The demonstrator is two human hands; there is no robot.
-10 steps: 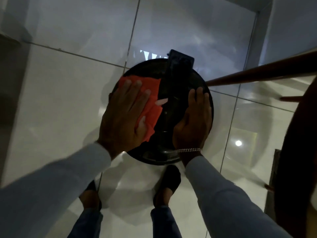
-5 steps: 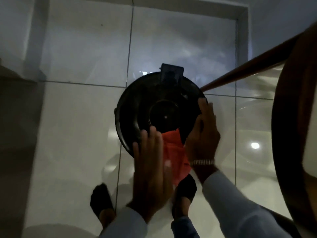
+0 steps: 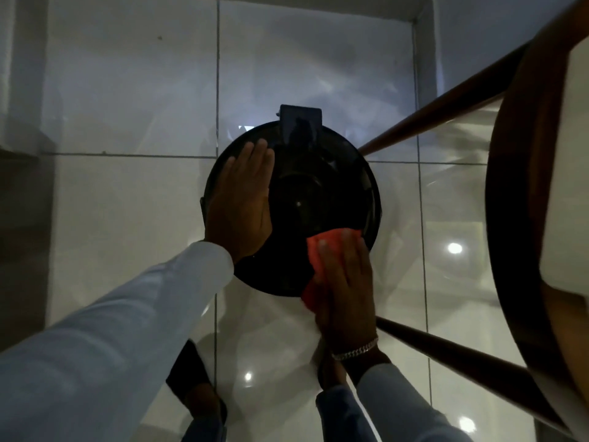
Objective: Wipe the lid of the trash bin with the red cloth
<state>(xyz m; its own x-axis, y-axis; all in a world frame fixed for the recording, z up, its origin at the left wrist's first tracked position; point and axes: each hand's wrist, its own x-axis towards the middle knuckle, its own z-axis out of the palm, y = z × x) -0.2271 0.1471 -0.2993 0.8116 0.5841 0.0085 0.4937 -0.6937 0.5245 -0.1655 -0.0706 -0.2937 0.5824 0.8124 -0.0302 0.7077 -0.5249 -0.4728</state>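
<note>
I look straight down on the round black trash bin lid [image 3: 318, 199], which has a glossy top and a black hinge tab [image 3: 301, 119] at its far edge. My left hand [image 3: 242, 202] lies flat on the lid's left side with nothing under it. At the lid's near right rim, my right hand [image 3: 344, 282] presses the red cloth [image 3: 314, 258] down. Part of the cloth hangs over the rim and most of it is hidden under my fingers.
The bin stands on glossy white floor tiles [image 3: 127, 234]. A wooden chair [image 3: 526, 218] rises close on the right, with one leg [image 3: 446, 103] reaching the lid's far right edge and another [image 3: 462, 358] beside my right wrist. My feet in dark shoes [image 3: 191, 378] are just below the bin.
The red cloth has passed from under my left hand to under my right hand at the near right rim. My left hand has moved to the lid's left side.
</note>
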